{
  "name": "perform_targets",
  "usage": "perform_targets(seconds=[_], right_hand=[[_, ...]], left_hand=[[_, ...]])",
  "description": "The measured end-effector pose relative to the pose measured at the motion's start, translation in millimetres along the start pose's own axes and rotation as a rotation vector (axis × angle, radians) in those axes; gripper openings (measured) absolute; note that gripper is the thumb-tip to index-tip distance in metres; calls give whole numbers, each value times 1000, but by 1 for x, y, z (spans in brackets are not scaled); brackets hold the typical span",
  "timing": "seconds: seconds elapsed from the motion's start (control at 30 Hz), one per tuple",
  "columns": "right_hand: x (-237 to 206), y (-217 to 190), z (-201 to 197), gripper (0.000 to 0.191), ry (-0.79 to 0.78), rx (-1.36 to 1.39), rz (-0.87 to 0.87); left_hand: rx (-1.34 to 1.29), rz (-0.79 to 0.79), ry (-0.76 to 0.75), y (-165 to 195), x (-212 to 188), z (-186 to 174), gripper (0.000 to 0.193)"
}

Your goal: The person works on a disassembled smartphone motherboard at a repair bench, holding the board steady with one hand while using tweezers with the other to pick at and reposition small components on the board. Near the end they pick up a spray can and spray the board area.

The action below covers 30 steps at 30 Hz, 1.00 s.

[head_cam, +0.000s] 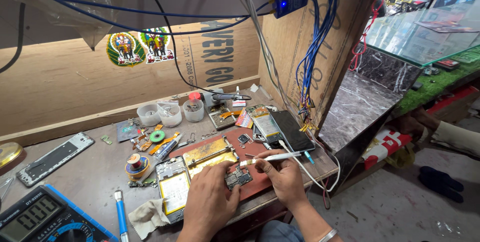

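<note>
My left hand point(209, 199) grips a small dark circuit board point(238, 176) at the front of the bench, over a reddish-brown mat point(250, 148). My right hand point(282, 176) holds a slim white brush-like tool point(272, 158), its tip pointing left just above the board. A gold-coloured metal holder point(209, 153) lies on the mat behind the board. An opened phone body point(172, 187) with a yellow battery rests to the left of my left hand.
A multimeter point(42, 217), a blue-handled tool point(120, 216), a cloth point(148, 217) and solder spools point(135, 165) lie at the left. Small white cups point(170, 114), phones point(295, 129) and hanging blue wires point(314, 47) fill the back. Another person's hand point(415, 122) rests at the right.
</note>
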State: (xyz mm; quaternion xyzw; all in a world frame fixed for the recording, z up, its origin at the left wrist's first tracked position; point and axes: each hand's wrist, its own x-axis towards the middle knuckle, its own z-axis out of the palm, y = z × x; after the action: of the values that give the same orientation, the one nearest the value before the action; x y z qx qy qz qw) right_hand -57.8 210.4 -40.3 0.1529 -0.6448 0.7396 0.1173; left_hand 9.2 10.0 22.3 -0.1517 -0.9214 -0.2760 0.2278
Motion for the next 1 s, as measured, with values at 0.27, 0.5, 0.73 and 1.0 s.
perform_targets(seconds=[0.27, 0.5, 0.73, 1.0], right_hand=[[2, 11, -8, 28, 39, 32, -27], [-4, 7, -8, 36, 83, -32, 83], [-9, -3, -9, 29, 67, 1, 124], [-6, -9, -9, 22, 24, 138, 95]], left_hand=[[36, -6, -27, 8, -5, 0, 55], [71, -29, -62, 11, -10, 1, 54], [82, -14, -66, 10, -11, 4, 56], [94, -4, -66, 9, -9, 3, 54]])
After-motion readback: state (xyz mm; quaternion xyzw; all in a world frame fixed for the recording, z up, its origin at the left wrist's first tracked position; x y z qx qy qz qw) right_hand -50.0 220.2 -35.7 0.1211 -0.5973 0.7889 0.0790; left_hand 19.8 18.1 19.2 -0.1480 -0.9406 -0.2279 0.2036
